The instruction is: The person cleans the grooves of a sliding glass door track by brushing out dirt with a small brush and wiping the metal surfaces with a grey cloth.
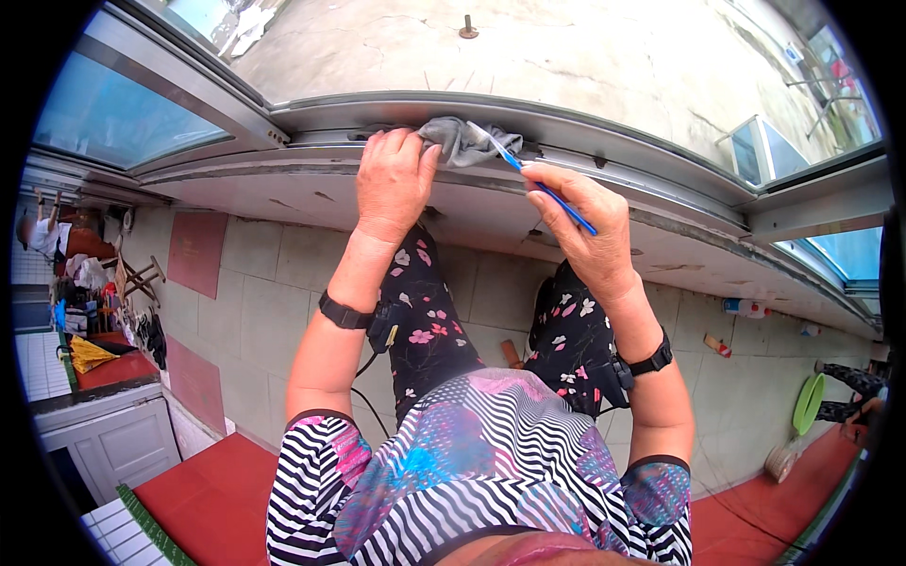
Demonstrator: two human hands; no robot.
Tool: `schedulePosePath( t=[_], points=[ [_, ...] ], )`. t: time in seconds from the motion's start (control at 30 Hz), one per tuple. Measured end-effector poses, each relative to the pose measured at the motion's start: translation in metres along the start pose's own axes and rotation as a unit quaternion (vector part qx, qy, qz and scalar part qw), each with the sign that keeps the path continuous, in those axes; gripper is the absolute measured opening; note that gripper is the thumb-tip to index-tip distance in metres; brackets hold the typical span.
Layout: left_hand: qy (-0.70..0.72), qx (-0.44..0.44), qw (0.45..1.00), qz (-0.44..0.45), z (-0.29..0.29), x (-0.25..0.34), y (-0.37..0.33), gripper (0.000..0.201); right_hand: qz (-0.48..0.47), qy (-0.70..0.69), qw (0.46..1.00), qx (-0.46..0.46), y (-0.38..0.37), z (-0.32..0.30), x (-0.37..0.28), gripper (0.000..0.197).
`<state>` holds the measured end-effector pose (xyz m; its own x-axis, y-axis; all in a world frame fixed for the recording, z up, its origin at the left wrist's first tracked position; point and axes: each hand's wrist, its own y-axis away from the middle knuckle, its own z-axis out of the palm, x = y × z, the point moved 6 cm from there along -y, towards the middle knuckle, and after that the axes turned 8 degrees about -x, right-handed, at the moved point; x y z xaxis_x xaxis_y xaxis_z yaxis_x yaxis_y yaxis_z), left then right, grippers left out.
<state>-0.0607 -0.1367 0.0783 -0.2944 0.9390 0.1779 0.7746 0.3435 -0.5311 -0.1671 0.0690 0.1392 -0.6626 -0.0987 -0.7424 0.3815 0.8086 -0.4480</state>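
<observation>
A grey cloth (458,141) lies bunched in the metal window track (604,156). My left hand (392,184) grips the left part of the cloth, its fingers curled down over the sill and their tips hidden. In my right hand (590,222) is a slim blue-handled brush (557,196), pinched between thumb and fingers. The pale tip of the brush points up and left and lies against the right part of the cloth. Dark dirt spots (600,161) show in the track to the right of the brush.
A sliding window pane (123,108) stands at the left, and another frame (821,203) at the right. Beyond the sill, a rusty bolt (468,28) sticks up from concrete. Small bottles (746,307), a green basin (808,404) and another person (854,396) are at the right; a folding stool (142,280) is left.
</observation>
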Motion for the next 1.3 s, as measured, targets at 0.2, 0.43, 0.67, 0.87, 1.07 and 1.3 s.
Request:
schedulePosePath(
  t=[0.2,0.43,0.67,0.87,1.07,1.3],
  points=[
    [0.015,-0.008,1.000,-0.014,-0.007,0.003,-0.001,0.025,-0.025,0.127,0.991,-0.032,0.005,0.033,0.010,0.025],
    [0.022,0.012,1.000,-0.016,-0.007,0.004,-0.001,0.023,-0.013,0.123,0.991,-0.041,0.000,0.028,0.009,0.025],
    [0.026,-0.001,0.999,-0.037,-0.008,0.006,-0.002,0.019,-0.009,0.119,0.992,-0.046,0.001,0.029,0.010,0.024],
    [0.002,-0.003,0.999,-0.036,-0.008,0.017,-0.006,0.018,-0.001,0.118,0.992,-0.043,0.005,0.026,0.012,0.026],
    [0.005,-0.017,0.999,-0.051,0.002,0.028,-0.011,0.021,0.014,0.117,0.992,-0.035,0.014,0.016,0.014,0.027],
    [0.019,-0.024,0.999,-0.036,0.012,0.069,-0.020,0.026,0.032,0.136,0.990,-0.015,0.034,-0.014,0.012,0.025]
  ],
)
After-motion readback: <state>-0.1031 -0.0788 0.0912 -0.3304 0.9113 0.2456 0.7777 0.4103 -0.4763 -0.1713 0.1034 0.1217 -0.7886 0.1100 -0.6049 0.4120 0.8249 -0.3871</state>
